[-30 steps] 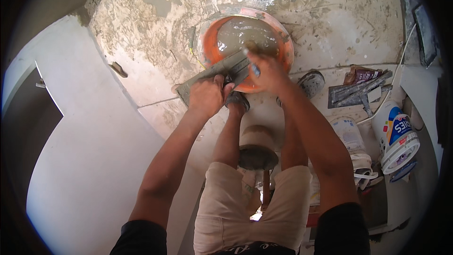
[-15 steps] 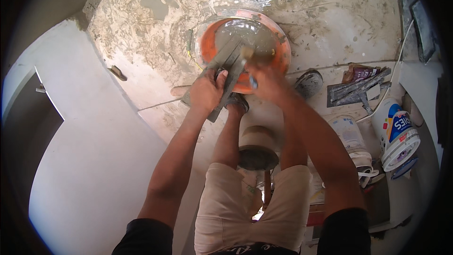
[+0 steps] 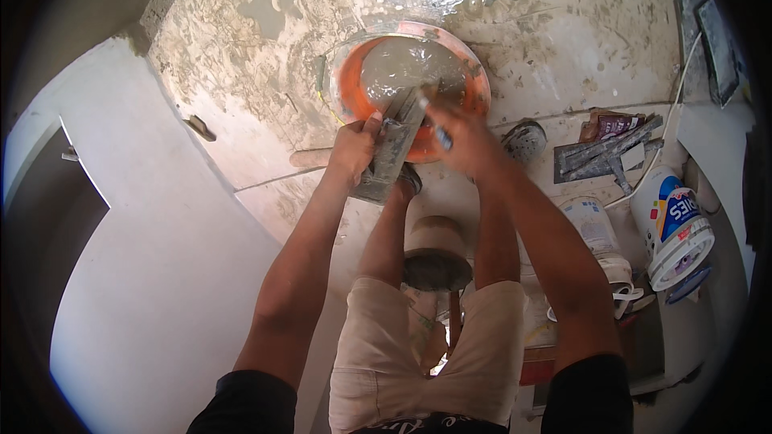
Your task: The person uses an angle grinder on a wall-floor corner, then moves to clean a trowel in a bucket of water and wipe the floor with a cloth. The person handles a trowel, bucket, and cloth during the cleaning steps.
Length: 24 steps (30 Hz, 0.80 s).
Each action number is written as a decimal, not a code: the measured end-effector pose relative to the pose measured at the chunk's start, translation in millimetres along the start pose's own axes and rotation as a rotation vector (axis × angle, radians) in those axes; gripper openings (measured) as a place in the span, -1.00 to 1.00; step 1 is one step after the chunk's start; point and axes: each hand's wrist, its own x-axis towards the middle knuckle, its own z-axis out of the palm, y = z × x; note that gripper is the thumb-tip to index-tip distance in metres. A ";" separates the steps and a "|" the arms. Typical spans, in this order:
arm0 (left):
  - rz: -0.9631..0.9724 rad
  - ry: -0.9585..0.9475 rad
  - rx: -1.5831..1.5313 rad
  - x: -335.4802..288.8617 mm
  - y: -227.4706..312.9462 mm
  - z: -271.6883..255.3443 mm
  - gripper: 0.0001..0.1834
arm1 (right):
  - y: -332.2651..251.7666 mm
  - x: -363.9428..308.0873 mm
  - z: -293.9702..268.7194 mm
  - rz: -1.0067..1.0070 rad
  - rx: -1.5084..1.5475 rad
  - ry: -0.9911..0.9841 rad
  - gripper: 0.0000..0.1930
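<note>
An orange basin (image 3: 351,88) of wet grey mortar (image 3: 402,68) sits on the spattered floor straight ahead. My left hand (image 3: 354,149) grips a flat, mortar-caked trowel (image 3: 392,153) that slants from the basin's near rim down toward me. My right hand (image 3: 460,137) is closed around a small blue-handled tool (image 3: 442,138) whose blade meets the top of the trowel over the basin. Both hands nearly touch above the basin's near edge.
A round stool or bucket (image 3: 436,257) stands between my legs. At right lie a notched trowel (image 3: 603,157), a small round lid (image 3: 524,141), a white tub (image 3: 593,229) and a white printed bucket (image 3: 674,225). A white wall (image 3: 161,273) runs along the left.
The trowel in my left hand has swung from lying crosswise under the basin to pointing lengthwise into it. My right hand has come down onto its upper end.
</note>
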 end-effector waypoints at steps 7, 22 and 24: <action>-0.178 -0.136 -0.219 13.1 -23.8 -25.9 -0.49 | -60.1 -19.8 2.7 0.049 -0.002 -0.070 -0.55; -0.302 -0.566 -0.900 26.3 -67.0 -59.3 -0.58 | -63.7 -21.9 48.6 0.047 0.331 0.075 -0.50; -0.322 -0.573 -0.831 23.7 -66.8 -67.2 -0.57 | -17.7 3.6 47.5 0.194 0.223 0.124 -0.52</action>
